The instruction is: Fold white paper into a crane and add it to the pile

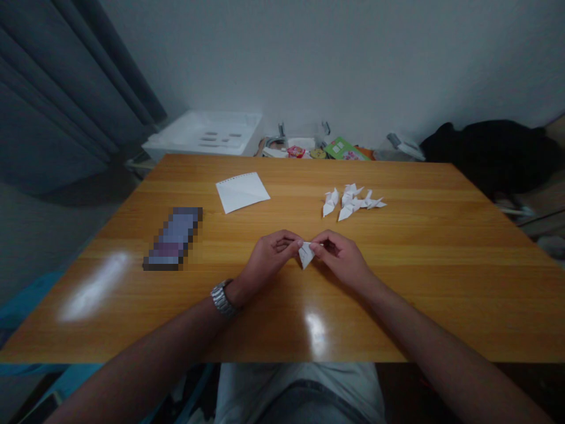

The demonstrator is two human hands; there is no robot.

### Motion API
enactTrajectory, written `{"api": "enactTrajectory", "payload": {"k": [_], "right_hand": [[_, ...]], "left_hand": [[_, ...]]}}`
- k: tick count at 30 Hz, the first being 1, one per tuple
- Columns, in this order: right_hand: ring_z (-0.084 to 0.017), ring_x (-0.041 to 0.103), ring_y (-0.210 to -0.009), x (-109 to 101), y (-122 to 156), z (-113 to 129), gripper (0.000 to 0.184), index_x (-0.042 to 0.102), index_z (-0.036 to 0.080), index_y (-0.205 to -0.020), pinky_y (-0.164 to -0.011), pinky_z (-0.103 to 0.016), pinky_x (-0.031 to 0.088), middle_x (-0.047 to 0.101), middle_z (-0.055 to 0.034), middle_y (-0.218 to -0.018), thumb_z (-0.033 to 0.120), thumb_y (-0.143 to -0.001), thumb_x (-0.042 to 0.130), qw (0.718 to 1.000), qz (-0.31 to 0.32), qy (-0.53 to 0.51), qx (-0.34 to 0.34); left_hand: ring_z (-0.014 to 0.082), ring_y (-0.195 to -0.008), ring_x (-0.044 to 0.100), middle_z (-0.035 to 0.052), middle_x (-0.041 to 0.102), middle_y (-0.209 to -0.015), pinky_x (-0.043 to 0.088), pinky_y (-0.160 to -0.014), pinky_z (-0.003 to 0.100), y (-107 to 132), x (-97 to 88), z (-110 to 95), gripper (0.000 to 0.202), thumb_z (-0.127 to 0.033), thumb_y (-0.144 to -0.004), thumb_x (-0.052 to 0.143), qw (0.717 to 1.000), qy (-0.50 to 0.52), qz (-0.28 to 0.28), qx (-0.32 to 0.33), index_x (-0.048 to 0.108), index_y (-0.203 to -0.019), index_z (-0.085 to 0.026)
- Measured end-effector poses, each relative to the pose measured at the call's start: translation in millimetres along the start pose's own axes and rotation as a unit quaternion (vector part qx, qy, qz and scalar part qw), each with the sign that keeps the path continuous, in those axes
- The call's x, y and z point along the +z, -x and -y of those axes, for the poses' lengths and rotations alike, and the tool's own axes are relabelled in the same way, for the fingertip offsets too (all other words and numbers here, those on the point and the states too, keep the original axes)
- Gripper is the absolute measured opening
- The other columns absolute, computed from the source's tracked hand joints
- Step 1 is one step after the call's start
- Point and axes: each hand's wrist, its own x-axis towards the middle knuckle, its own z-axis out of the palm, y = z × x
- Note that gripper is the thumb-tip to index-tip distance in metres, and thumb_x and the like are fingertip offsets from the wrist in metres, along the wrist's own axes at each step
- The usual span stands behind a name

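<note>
A small piece of folded white paper [305,257], its lower end pointed, is pinched between my two hands just above the wooden table. My left hand [277,252], with a metal watch on its wrist, grips the paper's upper left edge between thumb and fingers. On the upper right edge, my right hand [339,254] pinches it the same way. The fingertips behind the paper are partly hidden. Beyond my right hand, several folded white paper cranes [351,203] lie in a loose cluster. A flat white sheet of paper [242,192] with a perforated edge rests farther back on the left.
A pixelated phone-like object [174,238] lies on the left of the wooden table [419,235]. Behind the far edge stand a white plastic tray [207,132] and a green packet [346,149] among assorted items. A dark heap [489,153] sits at the back right.
</note>
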Motion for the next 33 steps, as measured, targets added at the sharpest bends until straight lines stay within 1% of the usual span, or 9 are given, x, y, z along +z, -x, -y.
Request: {"api": "enactTrajectory", "payload": {"k": [3, 8, 12, 15, 18, 20, 23, 29, 33], "right_hand": [[-0.018, 0.063, -0.076, 0.3, 0.0, -0.4, 0.022, 0.069, 0.02, -0.09, -0.071, -0.03, 0.049, 0.07, -0.0035, -0.084, 0.041, -0.093, 0.065, 1.0, -0.002, -0.005, -0.001], [-0.019, 0.066, -0.077, 0.6, -1.2, 0.1, 0.024, 0.072, 0.02, -0.091, -0.072, -0.03, 0.051, 0.073, -0.0046, -0.085, 0.043, -0.092, 0.067, 1.0, 0.001, -0.022, 0.017], [-0.02, 0.07, -0.082, -1.9, -1.8, -1.4, 0.027, 0.076, 0.02, -0.096, -0.076, -0.032, 0.053, 0.077, -0.0059, -0.091, 0.044, -0.091, 0.067, 0.998, 0.018, -0.051, 0.037], [-0.02, 0.07, -0.08, -4.7, -1.2, -0.6, 0.026, 0.077, 0.019, -0.093, -0.073, -0.032, 0.053, 0.078, -0.0057, -0.088, 0.044, -0.091, 0.067, 0.999, 0.024, -0.022, 0.04], [-0.021, 0.071, -0.079, -6.6, 0.0, 1.1, 0.025, 0.078, 0.021, -0.093, -0.073, -0.032, 0.052, 0.079, -0.0052, -0.089, 0.042, -0.093, 0.066, 0.999, 0.029, 0.014, 0.026], [-0.021, 0.072, -0.08, -6.8, 0.7, 1.5, 0.024, 0.079, 0.022, -0.094, -0.073, -0.032, 0.053, 0.08, -0.0049, -0.091, 0.041, -0.093, 0.065, 0.999, 0.036, 0.027, 0.013], [-0.022, 0.072, -0.08, -5.7, 1.1, 0.2, 0.024, 0.08, 0.022, -0.094, -0.073, -0.033, 0.053, 0.08, -0.0052, -0.092, 0.042, -0.093, 0.066, 0.999, 0.037, 0.028, 0.009], [-0.023, 0.074, -0.087, -3.8, -0.3, -2.9, 0.025, 0.08, 0.023, -0.098, -0.08, -0.035, 0.056, 0.081, -0.0061, -0.098, 0.044, -0.09, 0.069, 0.999, 0.022, -0.02, 0.024], [-0.022, 0.072, -0.083, -5.6, 0.1, -1.5, 0.025, 0.08, 0.022, -0.095, -0.077, -0.033, 0.054, 0.08, -0.0049, -0.092, 0.043, -0.093, 0.066, 0.999, 0.036, 0.004, 0.01]], "left_hand": [[0.0195, -0.081, 0.074, 0.0072, 0.077, -0.087, 0.061, -0.075, 0.029, 0.0, -1.4, -2.5, 0.031, -0.046, -0.086, 0.072, 1.0, 0.021, 0.005, -0.009, 0.07, -0.091, -0.015], [0.0192, -0.08, 0.074, 0.0072, 0.078, -0.088, 0.061, -0.074, 0.028, 0.5, -3.8, -7.0, 0.03, -0.045, -0.087, 0.07, 0.999, -0.041, -0.023, 0.006, 0.072, -0.088, -0.015], [0.0186, -0.08, 0.074, 0.0071, 0.078, -0.087, 0.061, -0.075, 0.027, -0.5, -4.5, -4.3, 0.029, -0.043, -0.088, 0.07, 0.997, -0.055, -0.041, 0.032, 0.072, -0.088, -0.015], [0.0176, -0.078, 0.074, 0.0065, 0.077, -0.086, 0.061, -0.073, 0.026, 0.3, -3.5, -1.7, 0.026, -0.041, -0.089, 0.069, 0.997, -0.06, -0.034, 0.039, 0.07, -0.088, -0.015], [0.0171, -0.078, 0.074, 0.0052, 0.077, -0.087, 0.06, -0.071, 0.025, 2.0, -2.8, 0.0, 0.026, -0.042, -0.09, 0.068, 0.997, -0.073, -0.011, 0.033, 0.071, -0.094, -0.016], [0.0173, -0.079, 0.074, 0.0047, 0.077, -0.087, 0.059, -0.069, 0.024, 2.5, -3.2, 0.9, 0.028, -0.044, -0.09, 0.069, 0.995, -0.093, 0.004, 0.032, 0.071, -0.096, -0.017], [0.0171, -0.08, 0.073, 0.0045, 0.077, -0.088, 0.059, -0.07, 0.024, 1.7, -4.2, 1.2, 0.027, -0.043, -0.09, 0.069, 0.994, -0.104, 0.013, 0.037, 0.072, -0.094, -0.017], [0.0156, -0.078, 0.072, 0.0031, 0.075, -0.085, 0.057, -0.069, 0.022, 0.0, -5.1, -1.5, 0.02, -0.037, -0.09, 0.068, 0.993, -0.112, -0.008, 0.04, 0.071, -0.09, -0.017], [0.015, -0.078, 0.071, 0.0031, 0.075, -0.087, 0.057, -0.071, 0.023, 0.5, -5.1, -0.1, 0.017, -0.034, -0.09, 0.067, 0.991, -0.125, -0.012, 0.051, 0.07, -0.091, -0.017]]}}
